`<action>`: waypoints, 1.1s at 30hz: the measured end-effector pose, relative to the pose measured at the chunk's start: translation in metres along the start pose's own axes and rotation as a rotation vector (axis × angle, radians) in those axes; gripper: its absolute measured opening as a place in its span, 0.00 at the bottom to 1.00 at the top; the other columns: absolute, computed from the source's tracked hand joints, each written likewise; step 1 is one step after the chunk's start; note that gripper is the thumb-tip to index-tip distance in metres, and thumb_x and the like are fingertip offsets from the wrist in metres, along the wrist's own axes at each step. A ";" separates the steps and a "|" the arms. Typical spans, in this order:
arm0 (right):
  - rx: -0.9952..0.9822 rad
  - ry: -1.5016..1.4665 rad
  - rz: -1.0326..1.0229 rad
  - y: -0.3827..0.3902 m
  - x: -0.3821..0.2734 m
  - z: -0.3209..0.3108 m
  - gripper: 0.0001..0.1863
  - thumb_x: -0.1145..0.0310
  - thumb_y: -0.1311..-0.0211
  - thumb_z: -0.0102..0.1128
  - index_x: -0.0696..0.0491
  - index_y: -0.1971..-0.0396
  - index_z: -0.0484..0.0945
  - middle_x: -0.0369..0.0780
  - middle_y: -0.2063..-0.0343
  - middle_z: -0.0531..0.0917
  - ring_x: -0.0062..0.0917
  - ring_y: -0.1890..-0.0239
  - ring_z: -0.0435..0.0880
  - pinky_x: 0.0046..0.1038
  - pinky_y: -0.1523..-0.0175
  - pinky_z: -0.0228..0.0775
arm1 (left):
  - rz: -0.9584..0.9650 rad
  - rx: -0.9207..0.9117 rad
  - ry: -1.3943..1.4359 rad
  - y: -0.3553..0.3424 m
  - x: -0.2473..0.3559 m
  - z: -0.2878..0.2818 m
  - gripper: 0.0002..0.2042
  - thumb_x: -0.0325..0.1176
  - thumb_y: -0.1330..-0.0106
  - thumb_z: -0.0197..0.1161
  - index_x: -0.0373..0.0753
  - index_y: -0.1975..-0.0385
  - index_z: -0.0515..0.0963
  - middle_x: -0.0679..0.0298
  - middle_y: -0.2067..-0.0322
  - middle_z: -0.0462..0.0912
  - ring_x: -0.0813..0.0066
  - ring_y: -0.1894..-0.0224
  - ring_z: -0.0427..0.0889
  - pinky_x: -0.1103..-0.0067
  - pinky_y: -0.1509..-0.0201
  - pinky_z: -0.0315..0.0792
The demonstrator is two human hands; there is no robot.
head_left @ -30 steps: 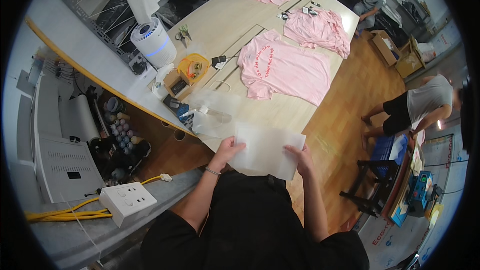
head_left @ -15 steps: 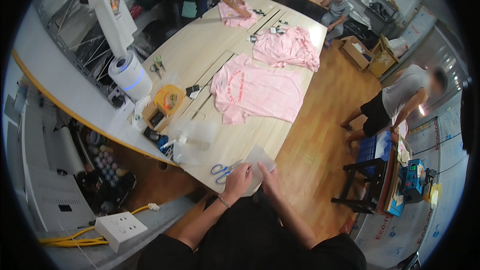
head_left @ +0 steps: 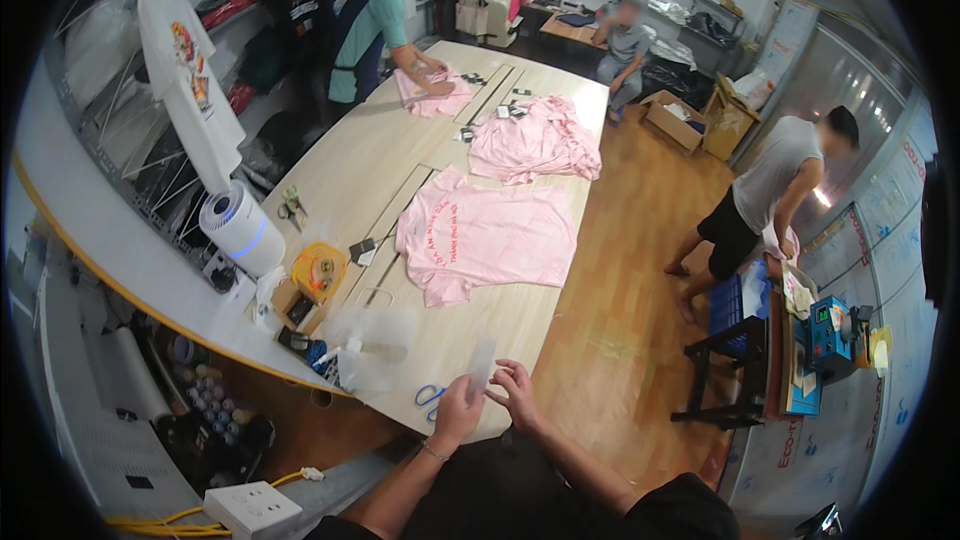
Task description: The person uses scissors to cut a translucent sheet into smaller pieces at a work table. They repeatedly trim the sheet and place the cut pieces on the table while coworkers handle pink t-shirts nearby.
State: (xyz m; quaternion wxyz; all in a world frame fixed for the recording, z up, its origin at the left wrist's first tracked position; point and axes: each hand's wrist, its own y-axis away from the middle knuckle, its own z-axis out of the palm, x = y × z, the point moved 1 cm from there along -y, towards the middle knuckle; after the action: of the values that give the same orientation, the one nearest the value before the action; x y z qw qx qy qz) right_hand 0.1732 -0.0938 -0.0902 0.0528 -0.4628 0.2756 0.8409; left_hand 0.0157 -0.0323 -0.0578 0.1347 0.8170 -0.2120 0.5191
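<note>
My left hand [head_left: 458, 408] grips a narrow-looking translucent sheet [head_left: 483, 355] over the near end of the table, at the bottom centre. My right hand [head_left: 515, 392] is just right of it, fingers raised and apart; I cannot tell whether its fingertips touch the sheet. Blue-handled scissors [head_left: 430, 395] lie on the tabletop [head_left: 500, 330] left of my hands. Farther up lies a pink printed T-shirt [head_left: 510, 235], and clear plastic pieces [head_left: 375, 345] are at the left.
More pink shirts [head_left: 535, 145] lie farther back. An air purifier [head_left: 240, 230], yellow basket [head_left: 318, 270] and open box [head_left: 293, 306] line the left edge. Co-workers stand at the back left [head_left: 365, 50] and right [head_left: 765, 180], beside a press machine [head_left: 835, 335]; others sit at the back.
The sheet, earlier held flat by both hands, is now narrow and upright in my left hand. My right fingers have opened. The view has tilted up, showing more of the room.
</note>
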 end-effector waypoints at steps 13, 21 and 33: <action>-0.199 0.214 0.128 -0.001 0.000 -0.013 0.34 0.70 0.40 0.80 0.59 0.34 0.77 0.43 0.42 0.86 0.32 0.38 0.84 0.39 0.33 0.77 | -0.384 -0.078 0.852 0.003 -0.034 -0.025 0.16 0.25 0.25 0.64 0.32 0.40 0.74 0.59 0.46 0.86 0.72 0.45 0.86 0.73 0.39 0.80; -0.063 0.218 0.057 0.018 -0.018 -0.003 0.32 0.71 0.42 0.79 0.58 0.37 0.79 0.42 0.47 0.88 0.29 0.44 0.86 0.36 0.36 0.79 | -0.430 -0.236 0.961 0.013 -0.028 -0.021 0.21 0.22 0.32 0.73 0.32 0.39 0.77 0.59 0.47 0.88 0.68 0.47 0.88 0.70 0.40 0.83; -0.221 0.099 0.109 0.019 -0.027 -0.004 0.33 0.68 0.37 0.77 0.59 0.34 0.75 0.42 0.44 0.86 0.29 0.45 0.87 0.35 0.38 0.80 | -0.517 -0.323 1.121 0.011 -0.018 -0.024 0.20 0.22 0.29 0.69 0.34 0.38 0.78 0.58 0.47 0.88 0.65 0.46 0.88 0.67 0.40 0.84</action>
State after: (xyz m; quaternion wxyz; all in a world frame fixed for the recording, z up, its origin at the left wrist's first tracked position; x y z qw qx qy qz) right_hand 0.1854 -0.1070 -0.0621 -0.0580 -0.4911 0.2085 0.8438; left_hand -0.0155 -0.0277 -0.0643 0.4677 0.4156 0.0190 0.7799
